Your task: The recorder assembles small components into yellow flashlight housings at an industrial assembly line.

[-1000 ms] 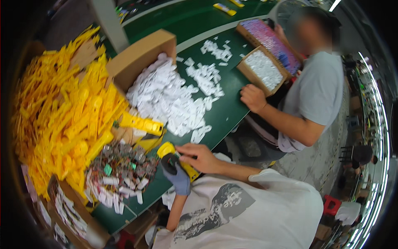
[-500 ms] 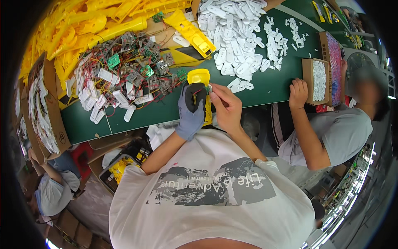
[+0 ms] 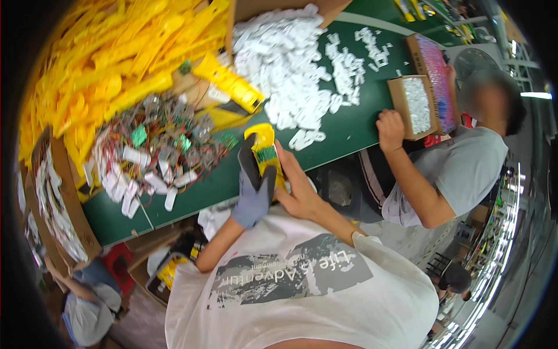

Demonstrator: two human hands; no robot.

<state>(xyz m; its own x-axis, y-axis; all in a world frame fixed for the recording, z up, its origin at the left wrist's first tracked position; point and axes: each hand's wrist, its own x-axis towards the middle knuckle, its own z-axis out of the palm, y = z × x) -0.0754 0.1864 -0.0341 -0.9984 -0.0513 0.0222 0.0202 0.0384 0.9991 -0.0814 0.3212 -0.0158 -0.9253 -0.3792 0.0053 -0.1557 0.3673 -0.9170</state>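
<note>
Yellow shell (image 3: 265, 134) was held up over the table's (image 3: 360, 128) front edge, green circuit board (image 3: 267, 155) exposed in it. Step in hand judged as board work in the shell; steady support and a light touch seemed called for next. Shell was grasped by gloved left hand (image 3: 254, 192), fingers wrapped, thumb across. Bare right hand (image 3: 299, 189) was laid along its right side, fingers extended; grip couldn't be told.
</note>
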